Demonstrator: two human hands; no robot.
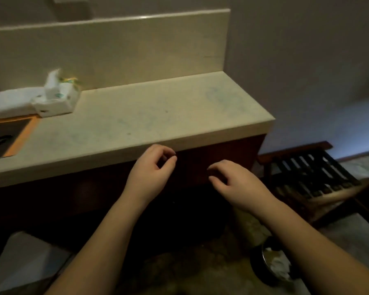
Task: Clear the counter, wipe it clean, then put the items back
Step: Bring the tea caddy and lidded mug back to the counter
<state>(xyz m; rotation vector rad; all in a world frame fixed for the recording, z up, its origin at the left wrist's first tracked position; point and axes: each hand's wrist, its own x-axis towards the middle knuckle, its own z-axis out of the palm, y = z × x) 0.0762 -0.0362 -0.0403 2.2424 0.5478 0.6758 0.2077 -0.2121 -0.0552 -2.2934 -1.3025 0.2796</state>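
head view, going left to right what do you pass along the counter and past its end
orange-edged dark item → folded white cloth → tissue box → bare stretch of counter → dark slatted wooden rack on the floor past the counter's right end

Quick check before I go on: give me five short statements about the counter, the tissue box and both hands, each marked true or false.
1. Both hands are empty. True: the left hand and right hand hold nothing.
2. The tissue box lies on the right end of the counter. False: it sits at the left end.
3. A tissue sticks up out of the box. True.
4. The hands are pressed flat on the countertop. False: they hang in front of its front edge, fingers curled.
5. A slatted wooden rack stands on the counter. False: it sits lower, to the right of it.
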